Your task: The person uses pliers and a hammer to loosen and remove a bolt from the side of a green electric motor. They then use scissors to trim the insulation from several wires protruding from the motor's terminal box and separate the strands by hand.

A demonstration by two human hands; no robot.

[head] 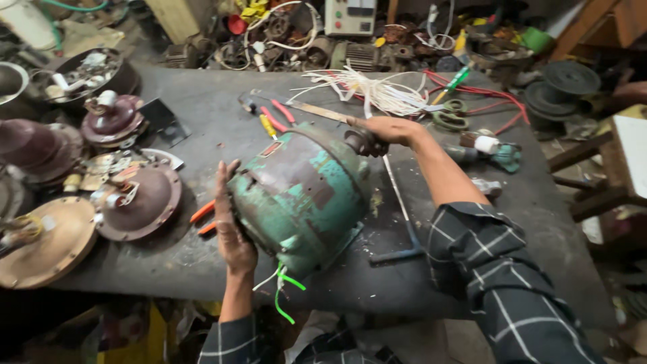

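Note:
A worn green electric motor [303, 195] with rust patches lies tilted on the dark workbench [202, 108]. My left hand [231, 222] is pressed flat against its near end on the left side. My right hand [384, 131] grips the far end of the motor, around the shaft end. Green and white wires [282, 296] hang from the motor's underside near the bench's front edge.
Red-handled pliers [273, 118], orange-handled pliers [202, 216], scissors [448, 114], a metal bar [404, 209] and a bundle of white strips [377, 91] lie on the bench. Brown fan covers [138, 202] crowd the left side. Motor parts and clutter pile up behind.

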